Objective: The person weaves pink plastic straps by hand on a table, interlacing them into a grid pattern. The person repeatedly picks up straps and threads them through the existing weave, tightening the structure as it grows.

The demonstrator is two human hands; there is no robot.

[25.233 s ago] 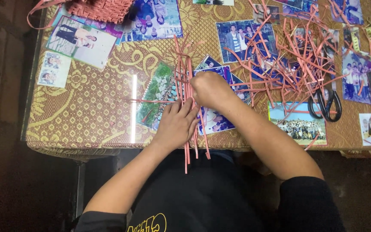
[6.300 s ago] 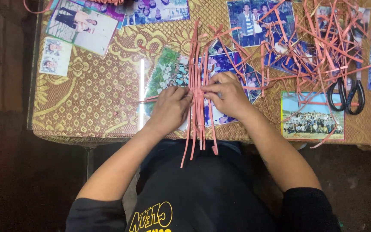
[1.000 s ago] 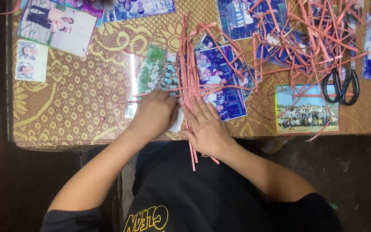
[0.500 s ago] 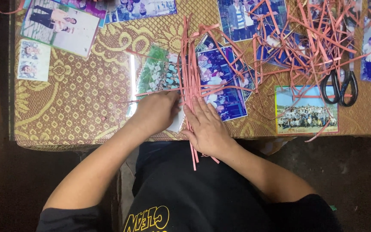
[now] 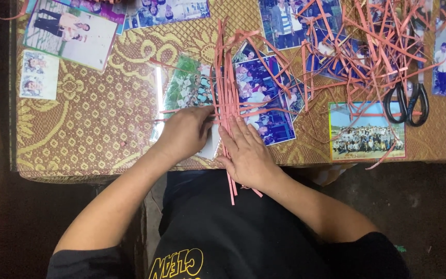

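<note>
Strips: I see a bundle of long pink strips (image 5: pixel 227 98) laid side by side, running away from the body across the surface (image 5: pixel 78 129), near ends hanging over its front edge above the dark shirt.
Left hand: my left hand (image 5: pixel 184 132) sits just left of the bundle, knuckles up, fingers (image 5: pixel 206 114) curled at a cross strip that meets the upright ones; I judge it a light pinch, though the tips are hidden.
Right hand: my right hand (image 5: pixel 249 152) lies flat and spread, palm down, pressing the near part of the strips against the surface; nothing is gripped, it only pins.
Arm pose: both forearms come in from the body at a slant, wrists low, elbows out to either side.
Doing it well: as I judge it, keep the flat palm firm so the upright strips stay parallel and touching, and feed the cross strip squarely, snug against its neighbour, without buckling it.
Risk: the overhanging ends could slide if pressure eases.
Around: photo prints (image 5: pixel 264 103) lie under and beside the work; a loose tangle of spare strips (image 5: pixel 367 41) lies to the right, with black-handled scissors (image 5: pixel 406 101) just beyond it, well apart from both hands.
</note>
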